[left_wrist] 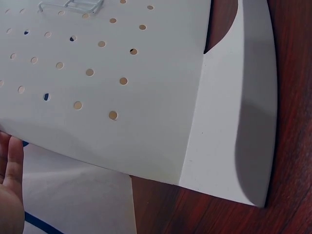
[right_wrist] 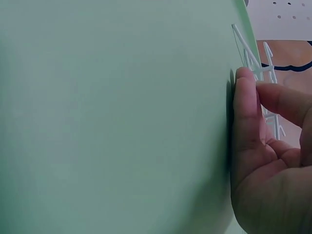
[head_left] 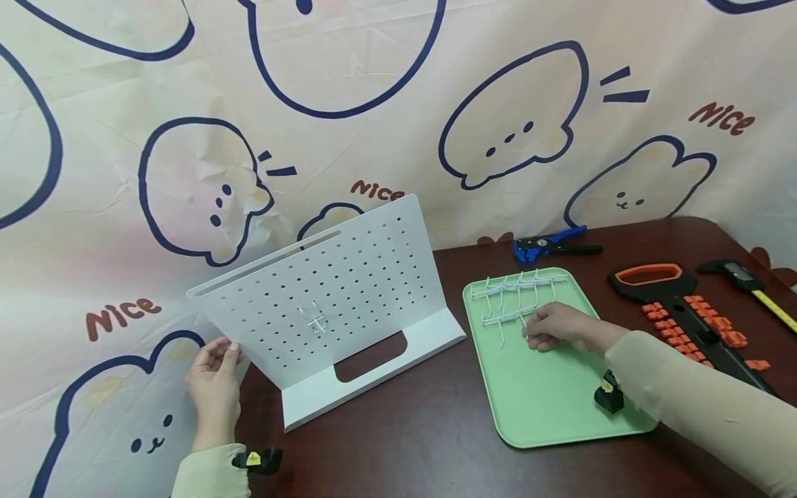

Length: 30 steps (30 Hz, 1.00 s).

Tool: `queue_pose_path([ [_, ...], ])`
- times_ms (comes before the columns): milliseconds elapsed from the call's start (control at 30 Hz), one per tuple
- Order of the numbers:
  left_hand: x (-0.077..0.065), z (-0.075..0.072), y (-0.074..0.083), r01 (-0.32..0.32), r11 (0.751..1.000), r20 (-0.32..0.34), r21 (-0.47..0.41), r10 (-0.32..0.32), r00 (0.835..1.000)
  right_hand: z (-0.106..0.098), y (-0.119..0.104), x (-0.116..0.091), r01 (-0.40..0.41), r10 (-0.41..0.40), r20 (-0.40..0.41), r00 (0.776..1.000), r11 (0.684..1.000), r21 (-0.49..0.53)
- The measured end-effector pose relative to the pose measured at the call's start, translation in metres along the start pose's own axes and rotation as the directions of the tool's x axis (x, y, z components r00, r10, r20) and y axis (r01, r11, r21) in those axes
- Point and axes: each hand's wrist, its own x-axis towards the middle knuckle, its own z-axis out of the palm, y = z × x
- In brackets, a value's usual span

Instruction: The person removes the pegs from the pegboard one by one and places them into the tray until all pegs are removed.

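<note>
A white pegboard (head_left: 367, 277) on a bent base stands tilted back on the table. My left hand (head_left: 214, 387) grips its left edge between thumb and fingers; in the left wrist view only the fingertips (left_wrist: 14, 158) show at that edge. One white wire hook (head_left: 316, 319) hangs in the board's holes. Over the green tray (head_left: 548, 408), my right hand (head_left: 557, 328) pinches a white wire hook rack (head_left: 507, 317). Part of this rack (right_wrist: 248, 46) is hidden behind the fingers in the right wrist view. A longer wire hook rack (head_left: 519, 285) lies at the tray's far end.
Blue-and-black wire strippers (head_left: 548, 245) lie behind the tray. Right of it are a black-and-orange tool (head_left: 679, 304) with several orange clips (head_left: 716, 321) and a caliper (head_left: 741, 277). A printed cloth (head_left: 373, 152) hangs behind the dark table (head_left: 398, 443).
</note>
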Motion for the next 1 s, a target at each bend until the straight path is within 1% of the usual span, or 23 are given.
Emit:
queue_pose_path([
  [200,0.001,0.000,0.000,-0.005,1.000,-0.007,-0.010,0.005,1.000,0.001,-0.002,0.001,0.004,-0.004,0.002,1.000,0.998,-0.066],
  [333,0.000,0.000,0.000,0.004,1.000,-0.006,-0.009,-0.004,1.000,0.002,-0.002,0.001,0.012,-0.011,0.012,1.000,0.993,-0.115],
  [467,0.000,-0.001,0.000,-0.001,1.000,-0.005,-0.012,0.001,1.000,0.002,-0.005,-0.001,0.034,-0.027,0.051,0.998,0.988,-0.152],
  [567,0.000,-0.002,-0.001,-0.010,1.000,-0.013,-0.007,0.010,1.000,0.003,-0.011,-0.003,0.070,-0.052,0.108,0.993,0.983,-0.172],
  [667,0.000,-0.002,-0.001,-0.011,1.000,-0.023,-0.008,0.011,1.000,0.005,-0.019,-0.004,0.105,-0.077,0.159,0.984,0.979,-0.174],
  [733,0.001,-0.002,-0.001,-0.010,1.000,-0.021,0.001,0.010,1.000,0.007,-0.024,-0.002,0.121,-0.092,0.174,0.980,0.979,-0.163],
  [867,0.000,-0.001,-0.001,0.001,1.000,-0.016,0.005,-0.001,1.000,0.012,-0.036,0.004,0.139,-0.118,0.169,0.979,0.984,-0.115],
  [1000,-0.001,0.001,0.000,0.009,1.000,-0.013,0.029,-0.008,1.000,0.025,-0.047,0.013,0.182,-0.170,0.167,0.971,0.981,-0.059],
])
